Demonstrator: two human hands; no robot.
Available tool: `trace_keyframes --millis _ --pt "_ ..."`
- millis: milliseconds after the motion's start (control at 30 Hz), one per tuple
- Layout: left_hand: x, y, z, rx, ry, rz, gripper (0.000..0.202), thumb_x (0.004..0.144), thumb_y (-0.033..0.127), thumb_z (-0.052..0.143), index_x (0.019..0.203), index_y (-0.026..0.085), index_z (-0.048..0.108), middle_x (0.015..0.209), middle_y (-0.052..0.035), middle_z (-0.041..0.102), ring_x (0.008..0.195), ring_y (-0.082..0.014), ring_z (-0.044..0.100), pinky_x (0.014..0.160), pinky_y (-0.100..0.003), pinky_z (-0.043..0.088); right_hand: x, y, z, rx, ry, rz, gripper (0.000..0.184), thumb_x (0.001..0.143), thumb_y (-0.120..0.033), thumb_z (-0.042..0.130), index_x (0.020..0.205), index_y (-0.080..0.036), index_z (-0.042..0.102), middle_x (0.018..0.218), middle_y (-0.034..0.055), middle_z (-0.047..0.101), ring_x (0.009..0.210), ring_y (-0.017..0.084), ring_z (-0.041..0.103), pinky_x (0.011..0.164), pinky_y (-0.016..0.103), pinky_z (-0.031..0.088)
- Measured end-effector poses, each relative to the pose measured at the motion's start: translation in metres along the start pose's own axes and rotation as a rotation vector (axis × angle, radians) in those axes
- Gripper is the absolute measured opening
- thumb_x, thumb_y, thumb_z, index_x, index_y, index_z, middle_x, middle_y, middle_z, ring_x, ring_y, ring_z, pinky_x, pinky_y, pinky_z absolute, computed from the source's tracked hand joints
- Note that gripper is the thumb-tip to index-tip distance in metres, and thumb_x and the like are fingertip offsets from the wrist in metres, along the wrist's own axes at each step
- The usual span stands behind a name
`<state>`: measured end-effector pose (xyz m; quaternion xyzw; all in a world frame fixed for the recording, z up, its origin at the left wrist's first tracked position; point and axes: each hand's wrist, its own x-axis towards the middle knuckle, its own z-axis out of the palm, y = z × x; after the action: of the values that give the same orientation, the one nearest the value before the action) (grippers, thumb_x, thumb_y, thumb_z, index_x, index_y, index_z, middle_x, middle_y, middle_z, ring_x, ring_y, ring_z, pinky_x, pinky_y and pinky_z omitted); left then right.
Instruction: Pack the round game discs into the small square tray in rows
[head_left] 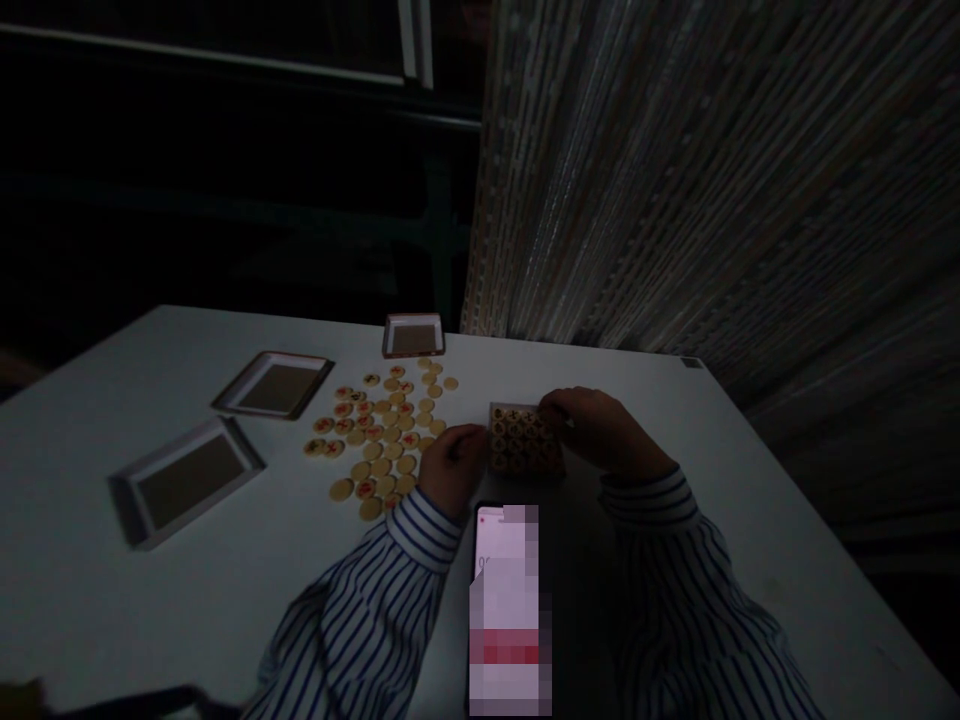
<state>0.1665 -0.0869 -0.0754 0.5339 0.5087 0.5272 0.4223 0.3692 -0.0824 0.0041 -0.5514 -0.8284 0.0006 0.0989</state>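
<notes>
A small open box (527, 466) holds rows of round Chinese chess pieces (517, 430) with dark characters facing up. My left hand (454, 468) is curled closed at the box's left side; its fingertips are close to the edge, and contact cannot be made out. At the upper right corner, the fingers of my right hand (596, 428) are pinched together over the box. What either hand holds, if anything, is hidden in the dim light. Loose chess pieces (390, 418) lie scattered left of my left hand, some showing red characters, others blank side up.
On the white table (300, 600), an open box part (187, 480) and a shallow tray-like lid (276, 386) lie to the left. Another shallow tray (414, 336) sits at the far edge. A lit phone (506, 600) lies between my forearms. Behind hangs a string curtain (600, 200).
</notes>
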Motion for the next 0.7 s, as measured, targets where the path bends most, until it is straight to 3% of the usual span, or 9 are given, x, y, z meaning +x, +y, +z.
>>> trace_keyframes --millis 267,367,500,700 --pt "-0.001 0.016 -0.011 -0.042 0.01 0.03 0.018 0.068 0.029 0.062 0.08 0.016 0.067 0.07 -0.0037 0.069 0.061 -0.0128 0.061 0.056 -0.023 0.051 0.002 -0.007 0.0 0.019 0.023 -0.044 0.018 0.084 -0.02 0.045 0.088 -0.017 0.062 0.081 0.0061 0.066 0.073 0.015 0.056 0.065 0.025 0.036" --pt "0.0 0.025 -0.028 -0.07 0.029 0.0 0.026 0.068 0.035 0.064 0.084 0.015 0.067 0.071 -0.004 0.069 0.061 -0.0136 0.062 0.054 -0.024 0.05 0.002 -0.009 0.002 0.026 0.038 -0.063 0.019 0.085 -0.021 0.043 0.087 -0.017 0.061 0.08 0.0059 0.065 0.072 0.014 0.055 0.065 0.025 0.035" --pt "0.003 0.033 -0.056 -0.06 0.099 0.034 0.032 0.066 0.04 0.067 0.086 0.015 0.067 0.079 -0.0057 0.07 0.07 -0.0163 0.064 0.065 -0.028 0.052 0.003 -0.012 0.006 0.026 0.053 -0.109 0.02 0.086 -0.022 0.042 0.088 -0.017 0.061 0.079 0.0057 0.065 0.072 0.014 0.055 0.063 0.025 0.034" --pt "0.008 0.027 -0.087 -0.006 0.212 0.085 0.031 0.066 0.041 0.067 0.084 0.015 0.067 0.086 -0.0071 0.07 0.082 -0.0192 0.065 0.078 -0.033 0.051 0.005 -0.024 0.009 -0.008 0.056 -0.148 0.021 0.086 -0.023 0.042 0.088 -0.016 0.062 0.081 0.0067 0.064 0.072 0.016 0.054 0.063 0.026 0.034"
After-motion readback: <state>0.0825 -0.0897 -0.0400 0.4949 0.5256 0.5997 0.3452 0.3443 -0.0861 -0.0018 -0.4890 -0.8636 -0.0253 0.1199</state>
